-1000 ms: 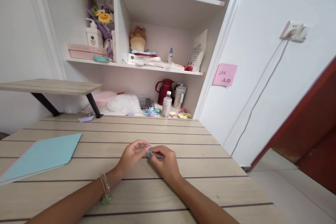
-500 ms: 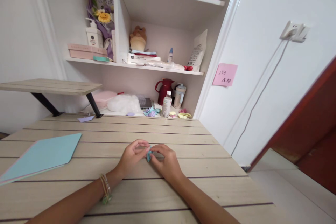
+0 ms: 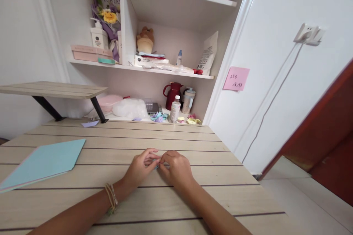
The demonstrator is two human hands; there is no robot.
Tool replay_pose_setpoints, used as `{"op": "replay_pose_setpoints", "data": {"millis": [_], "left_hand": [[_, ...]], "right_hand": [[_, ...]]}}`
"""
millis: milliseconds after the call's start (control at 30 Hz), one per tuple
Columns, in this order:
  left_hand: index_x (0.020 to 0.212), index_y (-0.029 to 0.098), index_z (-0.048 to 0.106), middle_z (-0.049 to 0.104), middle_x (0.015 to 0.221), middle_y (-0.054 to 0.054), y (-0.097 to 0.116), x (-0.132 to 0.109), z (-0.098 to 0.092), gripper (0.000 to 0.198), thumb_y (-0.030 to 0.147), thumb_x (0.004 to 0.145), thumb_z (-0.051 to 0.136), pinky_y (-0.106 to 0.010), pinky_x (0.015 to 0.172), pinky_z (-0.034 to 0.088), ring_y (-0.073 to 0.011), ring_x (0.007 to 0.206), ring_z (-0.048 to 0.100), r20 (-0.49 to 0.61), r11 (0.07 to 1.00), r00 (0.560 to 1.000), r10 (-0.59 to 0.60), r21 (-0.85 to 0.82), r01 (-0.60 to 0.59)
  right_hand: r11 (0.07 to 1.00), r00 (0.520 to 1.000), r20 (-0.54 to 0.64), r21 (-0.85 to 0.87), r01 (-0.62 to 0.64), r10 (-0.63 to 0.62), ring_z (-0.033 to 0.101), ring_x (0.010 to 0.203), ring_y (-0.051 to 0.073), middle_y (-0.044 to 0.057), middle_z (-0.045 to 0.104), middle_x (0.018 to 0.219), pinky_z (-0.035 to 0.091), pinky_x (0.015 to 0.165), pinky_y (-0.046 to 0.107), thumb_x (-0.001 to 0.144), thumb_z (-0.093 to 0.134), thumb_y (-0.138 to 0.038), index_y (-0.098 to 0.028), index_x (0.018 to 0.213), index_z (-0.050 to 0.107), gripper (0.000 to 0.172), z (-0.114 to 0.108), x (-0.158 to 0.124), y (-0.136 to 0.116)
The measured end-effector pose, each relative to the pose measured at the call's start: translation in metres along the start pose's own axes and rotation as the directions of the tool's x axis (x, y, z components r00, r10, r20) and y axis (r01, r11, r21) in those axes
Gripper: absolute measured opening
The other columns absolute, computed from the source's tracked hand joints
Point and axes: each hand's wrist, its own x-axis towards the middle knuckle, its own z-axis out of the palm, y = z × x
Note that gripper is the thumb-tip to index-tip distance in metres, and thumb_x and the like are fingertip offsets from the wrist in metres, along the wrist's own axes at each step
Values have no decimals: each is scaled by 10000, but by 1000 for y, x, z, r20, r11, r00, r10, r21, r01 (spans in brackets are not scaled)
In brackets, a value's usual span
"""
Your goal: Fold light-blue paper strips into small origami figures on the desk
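Note:
Over the middle of the wooden table (image 3: pixel 154 205), my two hands meet fingertip to fingertip. Between them is a small folded piece of blue paper (image 3: pixel 156 167), mostly hidden by the fingers. My left hand (image 3: pixel 143 165), with bracelets (image 3: pixel 111 197) at its wrist, pinches it from the left with thumb and fingers. From the right, my right hand (image 3: pixel 176 167) closes thumb and fingertips on the same paper. A stack of light blue and pink paper sheets (image 3: pixel 46 163) lies on the table to the left of my hands.
A small raised shelf (image 3: pixel 55 90) stands on black legs at the back left, a purple paper piece (image 3: pixel 90 123) near its leg. Along the back are a plastic bottle (image 3: pixel 175 109), folded paper pieces (image 3: pixel 159 116), a red jug (image 3: pixel 173 95) and a cup (image 3: pixel 188 101).
My hands have drawn closer together, with the fingers folded further over the blue paper, so less of it shows. The view has barely shifted.

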Motion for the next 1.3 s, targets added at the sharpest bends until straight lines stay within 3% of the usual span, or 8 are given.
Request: {"op": "replay_pose_setpoints", "data": {"millis": [267,400,567,667,767,933,1100,1300], "left_hand": [[1011,177,501,700,816,-57,2,1,-2,264,293,776,528,-308,722,537,-197,820,661,-40,998,999,-24,-58,21],[964,165,549,694,873,-83,6,1,-2,287,315,725,597,-320,732,535,-211,821,658,-28,997,999,-42,-72,40],[977,156,593,648,1056,-107,1,6,-6,366,270,642,688,-335,801,509,-236,967,602,15,975,997,-70,-209,72],[973,124,622,702,912,-100,-10,10,-8,390,275,623,710,-362,805,499,-235,874,635,114,951,985,-127,-267,154],[1017,109,621,718,811,-80,-16,10,-9,424,311,650,685,-389,786,500,-217,760,652,158,943,973,-167,-264,204],[969,183,660,674,927,-59,-3,5,-8,271,331,790,520,-335,757,497,-201,814,616,182,999,982,43,-6,-42],[1017,227,623,665,952,-49,7,0,-7,265,323,819,476,-325,828,457,-207,885,596,133,933,972,195,281,-226],[1070,221,537,663,950,-55,3,-5,-5,416,365,692,633,-334,756,479,-230,844,610,86,879,983,164,440,-185]], "right_hand": [[989,991,41,70,-131,128,569,686,138,3,644,712,320,568,206,706,541,-179,-211,643,630,114,-10,2,-6],[939,972,6,257,-229,235,566,671,144,1,649,698,350,588,216,689,560,-197,-207,640,639,93,-10,3,-1],[576,890,164,710,-406,424,557,601,140,19,643,627,408,590,235,658,615,-263,-163,614,639,111,-3,8,12],[323,845,302,825,-463,440,521,539,123,7,616,561,394,549,235,583,687,-291,-149,582,632,153,-2,9,19],[251,819,400,814,-524,412,476,492,103,-8,586,509,354,501,225,564,703,-305,-141,591,661,171,-5,8,22],[320,808,426,762,-563,408,487,502,114,-9,599,499,355,519,234,558,709,-300,-147,599,698,159,-14,7,24],[334,816,401,767,-548,417,555,591,161,27,661,598,400,598,261,511,742,-328,-142,597,704,208,-12,7,21],[128,769,500,800,-586,397,470,467,99,-4,586,457,349,521,234,528,740,-310,-127,521,672,195,-5,6,8]]}}
